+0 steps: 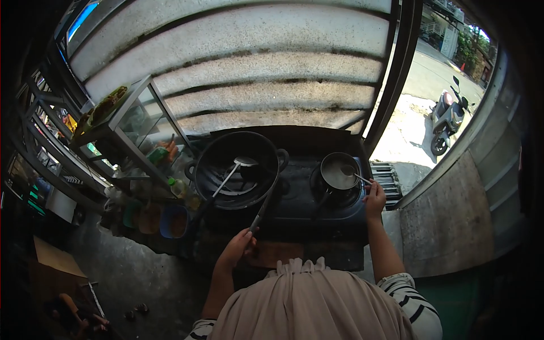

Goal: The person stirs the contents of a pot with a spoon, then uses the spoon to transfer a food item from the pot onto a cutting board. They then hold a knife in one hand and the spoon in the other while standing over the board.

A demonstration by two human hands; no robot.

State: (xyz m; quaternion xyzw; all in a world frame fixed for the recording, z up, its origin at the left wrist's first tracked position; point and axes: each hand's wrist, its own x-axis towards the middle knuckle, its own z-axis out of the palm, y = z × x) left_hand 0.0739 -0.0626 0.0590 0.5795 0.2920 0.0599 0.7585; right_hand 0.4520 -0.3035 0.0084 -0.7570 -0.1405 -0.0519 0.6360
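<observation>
My right hand grips a spoon by its handle, with the bowl end dipped in pale liquid in a small saucepan. The saucepan sits on the right burner of a black gas stove, its handle toward me. My left hand is closed around a long, narrow, greyish utensil that slants up along the right side of a large black wok. The far end of this utensil is hard to make out. A metal ladle with a dark handle rests in the wok.
A glass display case stands left of the stove. Below it are a bottle and a blue container among other tubs. Corrugated metal sheeting rises behind the stove. A scooter is parked outside at right.
</observation>
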